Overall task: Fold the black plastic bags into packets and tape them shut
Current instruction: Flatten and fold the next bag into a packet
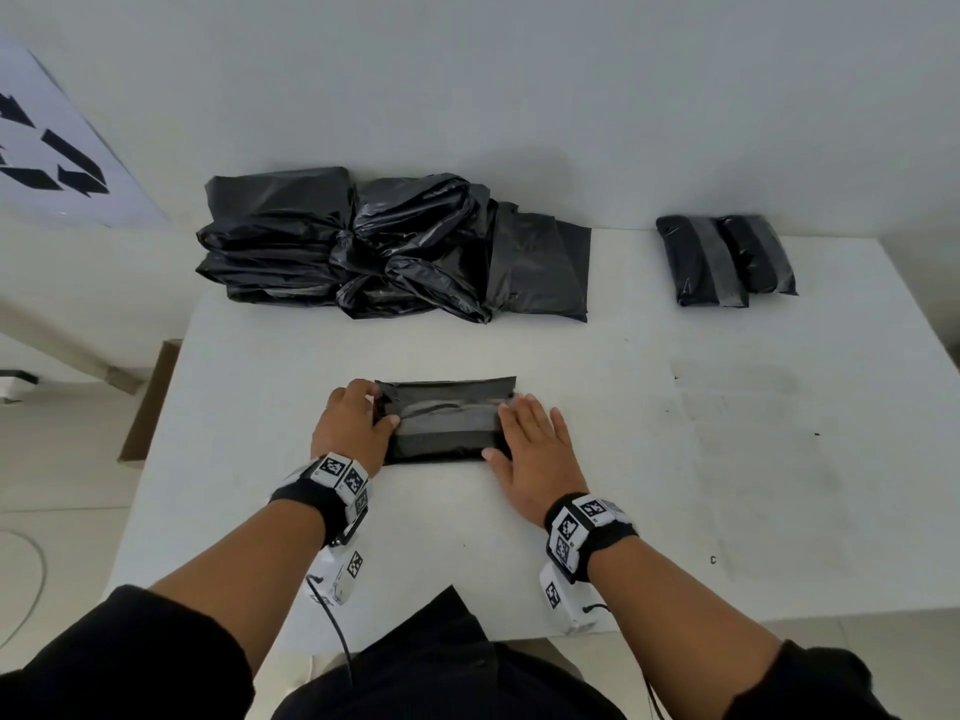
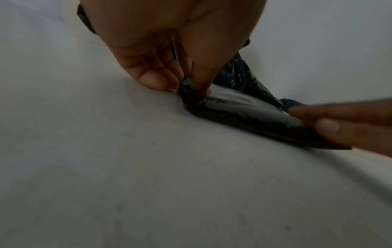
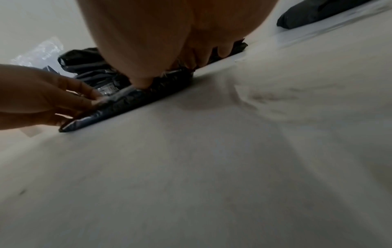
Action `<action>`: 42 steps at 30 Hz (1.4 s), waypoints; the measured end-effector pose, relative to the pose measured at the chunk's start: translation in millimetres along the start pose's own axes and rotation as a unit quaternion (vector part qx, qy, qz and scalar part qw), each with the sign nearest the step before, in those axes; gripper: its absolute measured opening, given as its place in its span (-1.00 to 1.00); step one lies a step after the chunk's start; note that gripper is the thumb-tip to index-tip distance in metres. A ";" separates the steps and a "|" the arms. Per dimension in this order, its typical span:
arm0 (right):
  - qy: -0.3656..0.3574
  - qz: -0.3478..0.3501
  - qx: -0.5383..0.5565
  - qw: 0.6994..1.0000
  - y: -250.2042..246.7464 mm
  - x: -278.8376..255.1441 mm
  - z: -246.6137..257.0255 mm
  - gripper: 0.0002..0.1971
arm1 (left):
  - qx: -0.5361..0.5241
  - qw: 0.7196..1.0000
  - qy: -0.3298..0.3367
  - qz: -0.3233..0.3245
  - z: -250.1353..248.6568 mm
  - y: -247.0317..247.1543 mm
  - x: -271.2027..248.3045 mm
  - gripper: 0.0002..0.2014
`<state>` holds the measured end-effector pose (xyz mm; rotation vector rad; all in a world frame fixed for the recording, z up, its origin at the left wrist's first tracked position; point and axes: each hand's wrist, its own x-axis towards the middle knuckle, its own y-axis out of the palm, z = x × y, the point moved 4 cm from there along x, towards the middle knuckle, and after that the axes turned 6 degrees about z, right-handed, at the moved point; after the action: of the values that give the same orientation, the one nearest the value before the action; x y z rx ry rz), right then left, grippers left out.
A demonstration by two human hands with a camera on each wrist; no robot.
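The left hand (image 1: 349, 428) is pinching the left end of the folded black packet (image 1: 444, 426) between its curled fingers (image 2: 157, 78) and thumb, while the right hand (image 1: 527, 449) is lying flat, fingers straight, pressing the packet's right end onto the white tabletop (image 1: 675, 459). No writing is showing on the packet. Farther back, a heap of black bags (image 1: 374, 246) is lying left, and two taped packets (image 1: 724, 259) right.

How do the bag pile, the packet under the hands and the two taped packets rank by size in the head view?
1. Bag pile, clearly largest.
2. Packet under the hands.
3. Two taped packets, each smaller than it; they sit farther from the camera, so ranks 2 and 3 are unsure. The left one looks slightly bigger than the right.
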<state>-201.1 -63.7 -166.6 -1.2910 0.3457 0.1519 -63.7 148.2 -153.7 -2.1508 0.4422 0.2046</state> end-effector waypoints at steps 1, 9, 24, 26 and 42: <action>-0.010 -0.016 -0.001 1.000 -2.8 0.5 3.8 -0.26 | 0.019 0.999 0.036 -0.028 -7.3 -3.2 -2.3 -0.67; -0.033 0.068 0.003 0.997 12.1 23.0 21.7 -0.11 | 0.327 0.868 0.351 0.131 -32.5 49.6 -28.9 -0.39; -0.045 0.051 -0.015 0.998 -5.2 16.3 29.5 -0.25 | 0.316 0.907 0.177 0.217 19.5 20.6 -19.1 0.05; -0.082 0.050 -0.050 0.994 -2.3 18.5 42.6 -0.24 | 0.310 0.910 0.174 0.212 17.9 21.7 -20.1 0.02; 0.003 0.020 -0.015 1.000 1.0 -5.9 6.8 -0.26 | 0.333 0.905 0.146 0.221 24.5 30.2 -20.2 -0.14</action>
<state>-205.8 -56.3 -164.0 -1.3149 0.3769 0.1882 -93.6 157.0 -184.6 -1.3825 1.0161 -0.0284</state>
